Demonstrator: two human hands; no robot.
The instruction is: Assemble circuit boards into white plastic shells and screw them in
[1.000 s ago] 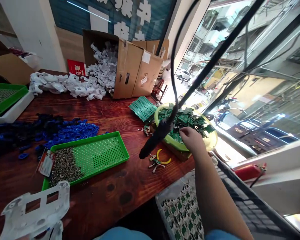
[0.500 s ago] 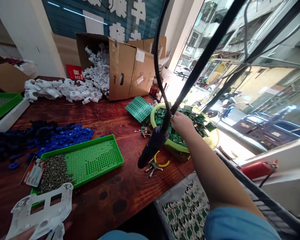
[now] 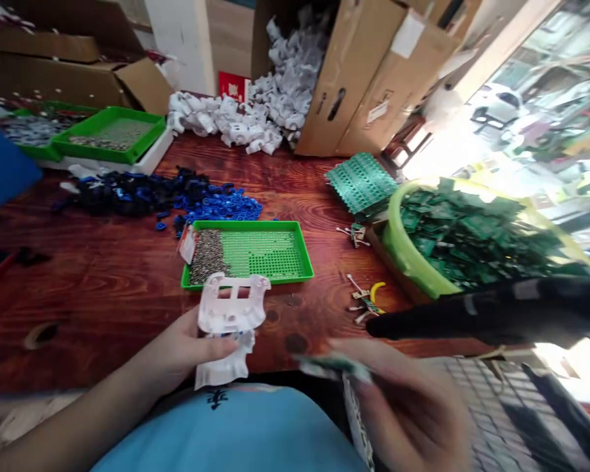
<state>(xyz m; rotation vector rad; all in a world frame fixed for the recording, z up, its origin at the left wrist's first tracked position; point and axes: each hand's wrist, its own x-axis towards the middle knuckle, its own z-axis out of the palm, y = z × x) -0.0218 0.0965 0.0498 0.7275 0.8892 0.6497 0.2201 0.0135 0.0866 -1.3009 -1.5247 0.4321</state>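
My left hand (image 3: 196,341) grips a white plastic shell (image 3: 233,308), a moulded housing with two rectangular windows; a second white curved part (image 3: 226,367) hangs below it, under my thumb. Motion smears my right hand (image 3: 398,400), whose fingers are closed on a green circuit board (image 3: 337,367) just right of my lap. Beyond the shell lies a green tray (image 3: 275,259) with a heap of small screws (image 3: 209,252) at its left end. A yellow basin (image 3: 398,242) piled with green circuit boards (image 3: 472,229) stands at the right.
A black hanging tool (image 3: 447,318) juts across the right side in front of the basin. Yellow-handled pliers (image 3: 376,292) lie by wired boards (image 3: 361,305). Blue rings (image 3: 226,203), white parts (image 3: 221,121), a green board stack (image 3: 361,183) and a cardboard box (image 3: 354,85) occupy the far table.
My right hand has come back from the basin towards my lap with a circuit board. The view has swung left, and the left hand with the shell now appears nearer the middle.
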